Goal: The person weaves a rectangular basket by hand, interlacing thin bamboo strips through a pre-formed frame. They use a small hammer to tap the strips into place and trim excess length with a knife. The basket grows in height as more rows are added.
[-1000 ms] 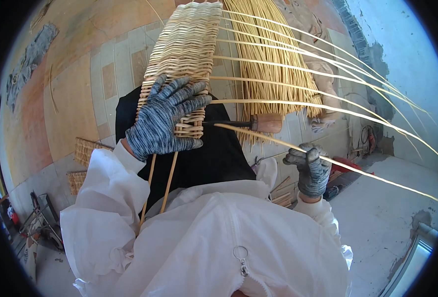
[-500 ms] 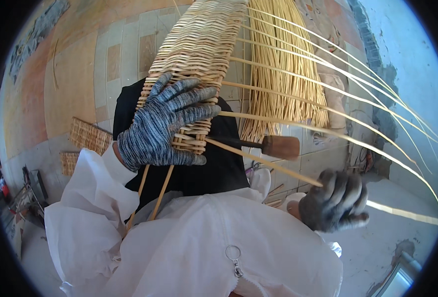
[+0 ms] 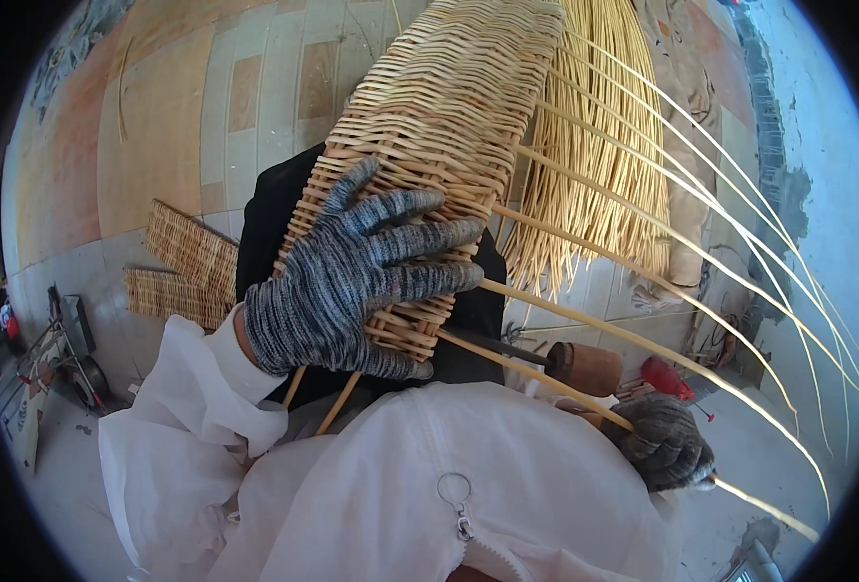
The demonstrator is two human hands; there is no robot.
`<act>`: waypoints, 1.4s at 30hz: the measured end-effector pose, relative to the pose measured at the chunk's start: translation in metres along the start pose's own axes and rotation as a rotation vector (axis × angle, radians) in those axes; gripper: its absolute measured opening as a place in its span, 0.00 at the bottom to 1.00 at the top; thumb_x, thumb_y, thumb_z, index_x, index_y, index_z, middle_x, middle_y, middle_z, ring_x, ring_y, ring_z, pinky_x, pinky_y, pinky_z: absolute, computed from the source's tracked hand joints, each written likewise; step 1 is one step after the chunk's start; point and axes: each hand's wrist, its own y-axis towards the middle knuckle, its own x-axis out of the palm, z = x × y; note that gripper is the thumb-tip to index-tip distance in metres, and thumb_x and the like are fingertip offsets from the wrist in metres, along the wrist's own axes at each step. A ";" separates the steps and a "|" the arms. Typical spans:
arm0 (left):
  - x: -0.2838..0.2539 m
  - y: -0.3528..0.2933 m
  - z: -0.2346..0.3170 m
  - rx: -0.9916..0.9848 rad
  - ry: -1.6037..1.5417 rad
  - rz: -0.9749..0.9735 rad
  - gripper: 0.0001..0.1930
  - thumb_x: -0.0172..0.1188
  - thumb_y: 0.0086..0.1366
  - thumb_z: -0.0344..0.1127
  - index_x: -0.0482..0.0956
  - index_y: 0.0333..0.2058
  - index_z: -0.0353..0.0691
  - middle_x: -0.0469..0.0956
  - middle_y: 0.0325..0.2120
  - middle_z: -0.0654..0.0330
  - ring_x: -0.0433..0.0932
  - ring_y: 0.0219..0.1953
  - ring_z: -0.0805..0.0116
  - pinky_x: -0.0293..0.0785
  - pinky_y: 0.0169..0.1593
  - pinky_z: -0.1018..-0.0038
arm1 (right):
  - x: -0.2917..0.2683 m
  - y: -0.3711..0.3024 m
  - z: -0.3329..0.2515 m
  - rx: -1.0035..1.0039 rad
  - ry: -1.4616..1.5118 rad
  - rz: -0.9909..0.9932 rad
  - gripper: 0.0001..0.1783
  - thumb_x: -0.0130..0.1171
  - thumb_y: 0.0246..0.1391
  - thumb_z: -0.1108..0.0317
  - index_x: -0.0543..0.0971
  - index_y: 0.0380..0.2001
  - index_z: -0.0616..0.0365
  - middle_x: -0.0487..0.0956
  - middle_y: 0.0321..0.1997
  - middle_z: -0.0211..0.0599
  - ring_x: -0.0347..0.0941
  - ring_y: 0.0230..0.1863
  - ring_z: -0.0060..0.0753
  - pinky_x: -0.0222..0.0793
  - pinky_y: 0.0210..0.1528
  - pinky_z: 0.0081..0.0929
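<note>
A long woven wicker panel (image 3: 439,107) lies across my lap and runs away toward the upper middle. My left hand (image 3: 352,272), in a grey-blue knitted glove, lies on its near end with fingers spread, pressing on the weave. My right hand (image 3: 664,441), in a grey glove, is closed around a wicker rod (image 3: 536,380) that comes out of the panel's near right corner; the rod's tail sticks out beyond the fist. Just above that rod, a tool with a wooden handle (image 3: 584,370) and dark shaft points toward the panel. Where its tip ends is hidden.
Several long rods (image 3: 643,346) fan out rightward from the panel's edge. Behind them lies a large bundle of pale rods (image 3: 599,155). Small woven pieces (image 3: 192,257) rest on the tiled floor at left, near a wheeled metal device (image 3: 80,369). A red object (image 3: 666,376) lies beyond my right hand.
My right hand has moved down with the rod, which now slopes more steeply. The panel and my left hand sit slightly lower and further right in view.
</note>
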 end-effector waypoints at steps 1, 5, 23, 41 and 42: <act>0.000 -0.002 0.000 0.000 0.002 -0.003 0.39 0.63 0.43 0.67 0.71 0.55 0.59 0.63 0.60 0.65 0.57 0.63 0.58 0.32 0.66 0.47 | -0.002 -0.002 0.001 0.010 -0.006 0.003 0.21 0.41 0.61 0.45 0.68 0.24 0.48 0.66 0.24 0.25 0.64 0.25 0.22 0.63 0.31 0.28; 0.002 -0.002 -0.001 -0.011 0.025 0.037 0.39 0.62 0.44 0.67 0.71 0.55 0.58 0.63 0.60 0.65 0.57 0.64 0.57 0.32 0.66 0.47 | 0.004 0.002 0.013 0.016 -0.051 -0.012 0.23 0.38 0.61 0.43 0.67 0.22 0.46 0.65 0.20 0.22 0.63 0.21 0.21 0.63 0.28 0.27; 0.009 0.007 0.025 0.012 0.155 0.125 0.40 0.69 0.40 0.58 0.74 0.52 0.47 0.64 0.53 0.55 0.59 0.58 0.54 0.44 0.65 0.55 | 0.004 0.058 0.011 0.720 -1.631 -1.196 0.16 0.61 0.46 0.61 0.77 0.36 0.58 0.77 0.32 0.40 0.76 0.32 0.40 0.73 0.33 0.32; 0.020 -0.017 0.031 -0.042 0.293 0.141 0.42 0.67 0.40 0.62 0.70 0.55 0.50 0.61 0.56 0.56 0.53 0.62 0.52 0.32 0.66 0.48 | 0.104 -0.036 0.008 0.756 -1.389 -1.049 0.17 0.60 0.46 0.63 0.75 0.41 0.56 0.76 0.32 0.41 0.74 0.39 0.45 0.70 0.42 0.38; 0.019 -0.021 0.036 -0.060 0.313 0.137 0.43 0.66 0.41 0.63 0.69 0.56 0.52 0.60 0.57 0.56 0.53 0.63 0.52 0.32 0.66 0.46 | 0.098 -0.029 0.010 0.609 -1.279 -0.839 0.19 0.59 0.47 0.63 0.74 0.43 0.57 0.76 0.34 0.42 0.74 0.41 0.45 0.70 0.43 0.38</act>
